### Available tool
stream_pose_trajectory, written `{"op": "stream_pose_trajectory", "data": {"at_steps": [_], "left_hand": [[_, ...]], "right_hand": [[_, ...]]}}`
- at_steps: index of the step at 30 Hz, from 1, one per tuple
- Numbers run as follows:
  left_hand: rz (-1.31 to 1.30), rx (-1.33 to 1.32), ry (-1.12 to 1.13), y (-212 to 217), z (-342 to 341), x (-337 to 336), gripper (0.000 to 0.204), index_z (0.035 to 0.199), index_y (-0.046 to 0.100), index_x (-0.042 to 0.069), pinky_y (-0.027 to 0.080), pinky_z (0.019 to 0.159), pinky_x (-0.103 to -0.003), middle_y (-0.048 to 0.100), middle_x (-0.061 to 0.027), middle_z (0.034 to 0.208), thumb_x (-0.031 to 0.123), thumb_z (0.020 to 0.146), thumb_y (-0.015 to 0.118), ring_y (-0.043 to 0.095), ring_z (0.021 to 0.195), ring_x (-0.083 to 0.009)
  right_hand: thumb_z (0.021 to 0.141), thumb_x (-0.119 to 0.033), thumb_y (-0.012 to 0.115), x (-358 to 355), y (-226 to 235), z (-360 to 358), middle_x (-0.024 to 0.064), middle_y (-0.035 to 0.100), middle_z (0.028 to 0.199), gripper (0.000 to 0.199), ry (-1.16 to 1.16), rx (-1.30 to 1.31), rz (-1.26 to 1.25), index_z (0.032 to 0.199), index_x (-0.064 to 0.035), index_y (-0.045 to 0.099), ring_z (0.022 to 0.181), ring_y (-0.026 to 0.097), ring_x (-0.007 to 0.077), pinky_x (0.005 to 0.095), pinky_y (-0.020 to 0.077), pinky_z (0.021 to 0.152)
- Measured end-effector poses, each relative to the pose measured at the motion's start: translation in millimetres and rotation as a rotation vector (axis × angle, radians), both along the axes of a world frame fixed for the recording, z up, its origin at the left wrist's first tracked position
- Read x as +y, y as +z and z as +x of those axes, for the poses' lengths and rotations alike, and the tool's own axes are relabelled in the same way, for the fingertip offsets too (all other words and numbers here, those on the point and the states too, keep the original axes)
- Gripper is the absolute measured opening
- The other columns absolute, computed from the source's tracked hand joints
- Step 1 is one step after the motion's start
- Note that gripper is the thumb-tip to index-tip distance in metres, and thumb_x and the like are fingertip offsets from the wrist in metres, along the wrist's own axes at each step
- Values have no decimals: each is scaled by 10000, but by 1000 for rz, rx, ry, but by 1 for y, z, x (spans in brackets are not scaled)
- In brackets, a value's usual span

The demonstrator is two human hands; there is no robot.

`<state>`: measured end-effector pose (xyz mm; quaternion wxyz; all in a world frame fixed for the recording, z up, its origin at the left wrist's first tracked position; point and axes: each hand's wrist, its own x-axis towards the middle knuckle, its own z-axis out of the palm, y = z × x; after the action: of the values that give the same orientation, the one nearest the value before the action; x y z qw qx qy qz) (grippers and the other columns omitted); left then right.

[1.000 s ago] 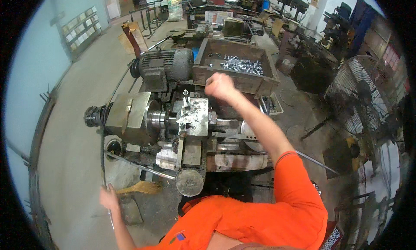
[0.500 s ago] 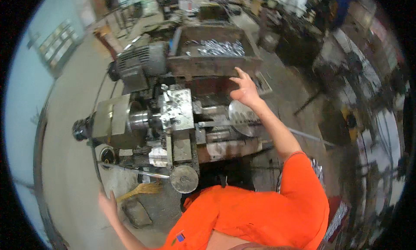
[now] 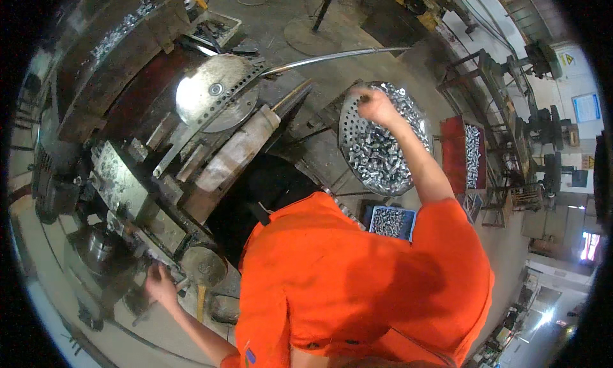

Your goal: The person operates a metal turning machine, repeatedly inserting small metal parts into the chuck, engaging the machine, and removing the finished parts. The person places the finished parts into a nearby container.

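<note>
My right hand (image 3: 378, 107), fingers curled in and partly blurred, is over the far left part of a round, perforated metal tray (image 3: 353, 120). Whether anything is in those fingers I cannot make out. Small shiny metal fittings (image 3: 383, 154) are heaped across much of the tray. At lower left, my left hand (image 3: 159, 284) is beside the lathe's carriage (image 3: 124, 183), near a bar by the chuck (image 3: 99, 245); motion smears its fingers. A large round metal disc (image 3: 199, 95) and a long lever with a row of holes (image 3: 220, 103) sit on the machine.
A blue bin (image 3: 412, 222) of small metal parts stands below the tray. Further right is a red container (image 3: 453, 157) with more parts. A long metal rod (image 3: 332, 56) juts from the lathe toward the right. Machines on stands (image 3: 552, 138) line the right side.
The view has swung to the right. My right hand went from spread fingers near the lathe disc to curled fingers over the tray. My left hand is now closer to the lathe carriage.
</note>
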<state>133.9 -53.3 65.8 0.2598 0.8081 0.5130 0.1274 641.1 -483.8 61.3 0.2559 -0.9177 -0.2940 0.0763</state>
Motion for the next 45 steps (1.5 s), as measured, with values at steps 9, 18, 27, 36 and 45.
{"op": "stream_pose_trajectory", "data": {"at_steps": [9, 18, 27, 36, 45], "left_hand": [[108, 54, 34, -10, -13, 6, 304, 976, 610, -68, 463, 768, -347, 653, -184, 912, 211, 870, 555, 623, 835, -276], [97, 74, 82, -9, -16, 5, 319, 989, 615, -56, 461, 764, -347, 648, -190, 938, 234, 868, 560, 624, 842, -265], [244, 46, 181, -3, -10, -9, 263, 868, 655, 56, 467, 630, -401, 630, -163, 739, 300, 815, 570, 605, 708, -348], [99, -8, 65, 6, -20, 0, 228, 861, 664, 85, 472, 626, -412, 625, -159, 703, 289, 780, 601, 611, 700, -337], [450, -39, 416, 89, -177, -21, 219, 972, 639, 50, 467, 600, -377, 621, -152, 702, 182, 801, 604, 606, 644, -302]], "right_hand": [[688, -272, 534, -7, -8, -55, 185, 634, 982, 303, -191, 201, -777, 844, -55, 677, 936, 607, 313, 358, 476, 839], [646, -245, 574, -35, -62, -64, 198, 618, 941, 287, -139, 103, -585, 816, -32, 665, 949, 580, 338, 387, 472, 827], [716, -4, 459, 2, -1, -53, 155, 648, 1003, 341, -184, 617, -28, 1000, 37, 644, 880, 617, 200, 263, 467, 722], [772, -304, 547, 175, 95, -108, 212, 560, 1132, 414, 538, 1188, 816, 909, 73, 651, 955, 581, 304, 376, 484, 815], [525, -84, 542, 390, 152, -225, 228, 579, 1120, 400, 1524, 431, 464, 889, -70, 704, 939, 598, 274, 343, 454, 837]]}}
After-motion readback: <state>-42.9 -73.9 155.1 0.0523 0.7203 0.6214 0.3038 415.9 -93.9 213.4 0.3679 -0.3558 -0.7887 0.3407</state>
